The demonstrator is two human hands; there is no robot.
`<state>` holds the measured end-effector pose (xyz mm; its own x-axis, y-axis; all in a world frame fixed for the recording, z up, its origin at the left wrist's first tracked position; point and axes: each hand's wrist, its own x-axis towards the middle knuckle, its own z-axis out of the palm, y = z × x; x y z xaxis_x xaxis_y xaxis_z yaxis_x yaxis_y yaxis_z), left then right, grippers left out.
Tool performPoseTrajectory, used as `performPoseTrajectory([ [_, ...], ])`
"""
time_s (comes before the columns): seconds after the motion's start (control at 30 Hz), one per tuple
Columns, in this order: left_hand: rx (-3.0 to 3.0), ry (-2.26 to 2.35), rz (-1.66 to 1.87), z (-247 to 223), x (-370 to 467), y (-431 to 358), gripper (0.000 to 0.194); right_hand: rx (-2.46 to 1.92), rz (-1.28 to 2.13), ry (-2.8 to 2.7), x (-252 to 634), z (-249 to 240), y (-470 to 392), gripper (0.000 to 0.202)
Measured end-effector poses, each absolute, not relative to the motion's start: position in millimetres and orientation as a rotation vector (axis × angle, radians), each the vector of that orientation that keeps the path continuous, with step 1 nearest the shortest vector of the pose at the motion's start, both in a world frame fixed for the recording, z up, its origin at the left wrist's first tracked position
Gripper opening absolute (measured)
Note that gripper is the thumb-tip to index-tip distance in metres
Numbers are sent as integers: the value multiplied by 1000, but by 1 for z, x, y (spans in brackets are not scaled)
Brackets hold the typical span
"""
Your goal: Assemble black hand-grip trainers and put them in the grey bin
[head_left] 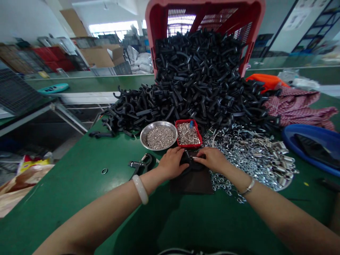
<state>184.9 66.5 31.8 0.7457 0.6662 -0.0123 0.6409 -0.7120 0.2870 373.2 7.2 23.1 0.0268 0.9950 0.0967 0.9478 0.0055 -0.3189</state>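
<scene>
My left hand (172,163) presses its fingers on a black plastic handle part (196,165) that lies on a dark mat (191,183). From the other side, my right hand (213,159) pinches a small metal coil spring (196,158) against that part. Both sets of fingertips nearly meet, and they hide some of the handle. A put-together black hand grip (142,163) rests on the table by my left forearm. Just beyond my hands stand a round metal bowl of small metal pieces (145,141) and a red tray of pins (189,145).
A tipped red crate (152,39) spills a large heap of black handles (183,88) across the back. Springs and nuts (247,159) are piled at the right, near a blue basin (288,136) with a phone (316,149). One metal ring (104,171) lies on the left of the green table (79,187).
</scene>
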Motion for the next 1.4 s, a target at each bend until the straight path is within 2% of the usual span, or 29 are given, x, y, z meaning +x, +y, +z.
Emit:
performPoseTrajectory([
  [0.1, 2658, 1018, 138, 25, 184, 68, 64, -2078, 128, -1934, 378, 40, 34, 30],
  [0.23, 2630, 1095, 145, 22, 188, 71, 56, -2202, 88, -1737, 381, 55, 92, 28],
  [0.33, 2604, 1102, 171, 21, 189, 73, 50, -2277, 159, -1626, 380, 53, 131, 27],
  [0.53, 2487, 1088, 261, 13, 187, 77, 51, -2242, 424, -1383, 375, 37, 158, 16],
  [0.8, 2377, 1131, 239, 14, 189, 80, 53, -1788, 723, -1117, 371, 47, 104, 16],
  [0.97, 2382, 1144, 236, 14, 188, 78, 50, -1384, 797, -1093, 350, 30, 30, 29],
  [1.13, 2408, 1123, 211, 17, 189, 77, 49, -1522, 558, -1215, 342, 2, -11, 27],
  [1.4, 2388, 1084, 211, 11, 188, 82, 50, -1461, 645, -1144, 341, 3, -12, 25],
])
